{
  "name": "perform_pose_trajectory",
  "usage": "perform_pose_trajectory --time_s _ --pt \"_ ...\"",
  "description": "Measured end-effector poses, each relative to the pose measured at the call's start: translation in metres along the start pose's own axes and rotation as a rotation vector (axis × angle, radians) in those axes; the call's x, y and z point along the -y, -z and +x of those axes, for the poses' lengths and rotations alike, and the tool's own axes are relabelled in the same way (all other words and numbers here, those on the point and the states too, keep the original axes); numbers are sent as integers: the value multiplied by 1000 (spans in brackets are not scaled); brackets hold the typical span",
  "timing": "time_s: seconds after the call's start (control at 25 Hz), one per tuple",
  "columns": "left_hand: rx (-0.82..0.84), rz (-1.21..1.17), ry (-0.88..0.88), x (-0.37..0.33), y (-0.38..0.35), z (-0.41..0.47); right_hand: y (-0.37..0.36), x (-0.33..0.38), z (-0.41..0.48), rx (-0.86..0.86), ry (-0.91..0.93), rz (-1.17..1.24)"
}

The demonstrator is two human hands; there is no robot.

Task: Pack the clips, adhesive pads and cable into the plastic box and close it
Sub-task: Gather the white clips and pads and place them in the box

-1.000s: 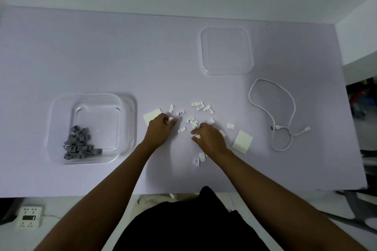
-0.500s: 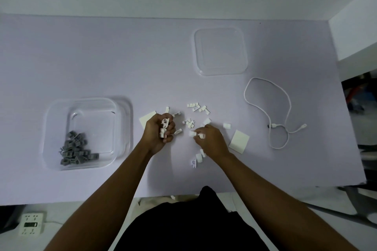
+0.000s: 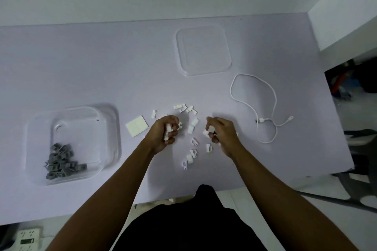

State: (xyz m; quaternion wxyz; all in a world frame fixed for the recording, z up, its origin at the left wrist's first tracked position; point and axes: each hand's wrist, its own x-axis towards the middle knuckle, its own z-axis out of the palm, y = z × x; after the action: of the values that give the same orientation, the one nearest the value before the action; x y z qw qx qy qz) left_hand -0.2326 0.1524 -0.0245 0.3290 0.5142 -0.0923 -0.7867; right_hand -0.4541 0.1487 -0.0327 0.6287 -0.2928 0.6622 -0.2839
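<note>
The clear plastic box [image 3: 110, 134] stands at the left with a heap of grey clips [image 3: 62, 159] inside. Several white clips [image 3: 190, 128] lie scattered mid-table. My left hand [image 3: 163, 133] is curled, palm up, around a handful of white clips. My right hand [image 3: 223, 133] pinches a few white clips just right of the pile. One white adhesive pad [image 3: 137, 126] lies left of my left hand; a second pad is hidden under my right hand. The white cable [image 3: 265, 106] lies looped at the right. The clear lid [image 3: 204, 50] lies flat at the back.
The pale table [image 3: 102, 67] ends at the right edge near a chair [image 3: 359, 140] and dark floor clutter. A white power strip [image 3: 28, 238] lies on the floor below the table's front left edge.
My left hand has turned palm up with white clips gathered in it. My right hand has lifted from the pile and moved right, holding clips, covering the right-hand pad.
</note>
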Motion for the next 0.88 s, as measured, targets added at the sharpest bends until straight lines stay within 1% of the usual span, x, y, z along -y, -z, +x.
perform_pose_trajectory --time_s 0.04,0.08,0.12,0.16,0.24,0.28,0.36,0.4,0.44,0.48,0.52,0.56,0.6,0.64,0.68,0.72,0.76,0.8,0.84,0.88 --pt "-38 69 11 0 -4 1 0 -1 10 -66 102 -193" --pt "-98 192 2 0 -7 3 -1 -2 21 -92 223 -369" --pt "-169 361 -32 2 -9 6 -2 -1 29 -59 340 -533" --pt "-241 568 -92 5 -10 9 -4 0 36 18 421 -689" --pt "-352 987 -246 14 -12 14 -9 2 46 163 470 -965" --pt "-386 1134 -279 18 -14 16 -11 3 50 193 475 -1067" --pt "-443 1296 -289 26 -20 18 -13 2 57 177 492 -1126" --pt "-461 1354 -299 30 -22 20 -12 2 58 138 490 -1070" --pt "-477 1405 -314 35 -25 23 -8 3 57 73 466 -943" --pt "-482 1445 -317 39 -28 27 -4 6 53 11 382 -734" --pt "-479 1468 -308 43 -30 30 2 10 46 -13 231 -442" --pt "-464 1468 -286 47 -33 35 10 12 37 21 73 -124" --pt "-444 1449 -258 50 -35 39 20 14 26 96 -45 148" --pt "-431 1430 -240 52 -38 43 31 13 14 182 -94 339" --pt "-424 1420 -233 53 -39 46 40 11 4 248 -103 442" --pt "-414 1421 -239 53 -40 49 48 9 -5 286 -97 488" --pt "-400 1424 -244 52 -42 51 54 5 -11 283 -99 500" --pt "-379 1412 -248 51 -41 52 56 2 -14 242 -121 494" --pt "-352 1381 -247 49 -42 52 58 -2 -13 157 -131 429" --pt "-327 1328 -238 46 -42 51 58 -6 -9 47 -112 297"
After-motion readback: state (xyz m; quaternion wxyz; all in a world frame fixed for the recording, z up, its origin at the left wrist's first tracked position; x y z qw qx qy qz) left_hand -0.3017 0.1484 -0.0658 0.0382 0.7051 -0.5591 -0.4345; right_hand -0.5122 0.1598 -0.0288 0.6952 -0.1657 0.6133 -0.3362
